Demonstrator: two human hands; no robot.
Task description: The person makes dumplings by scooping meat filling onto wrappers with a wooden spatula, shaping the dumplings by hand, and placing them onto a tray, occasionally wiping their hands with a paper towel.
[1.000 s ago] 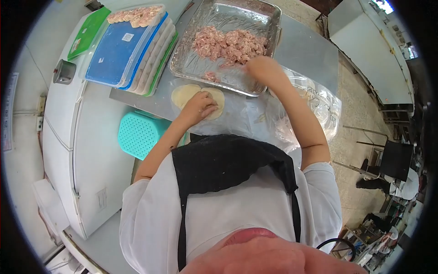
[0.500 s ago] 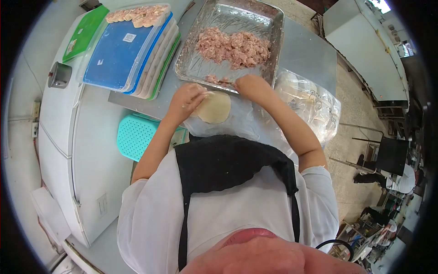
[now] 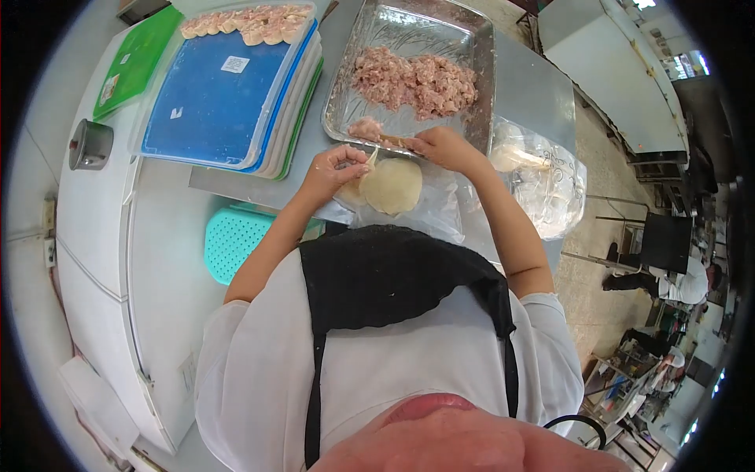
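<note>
Left hand [image 3: 338,169]: thumb and fingertips pinching the raised edge of thin dough, beside a pale dough round [image 3: 392,186]. The round lies on a clear plastic sheet [image 3: 440,208] on the table [image 3: 528,79], between the metal tray [image 3: 409,30] and the black apron [image 3: 385,275]. Right hand [image 3: 444,148]: fingers closed on a thin stick [image 3: 395,141], a small meat lump [image 3: 365,128] at its far end, by the tray's near rim. 1 big minced meat pile [image 3: 415,81] in the tray. Stacked containers [image 3: 212,102] left of it, filled plastic bag [image 3: 543,181] on the right.
</note>
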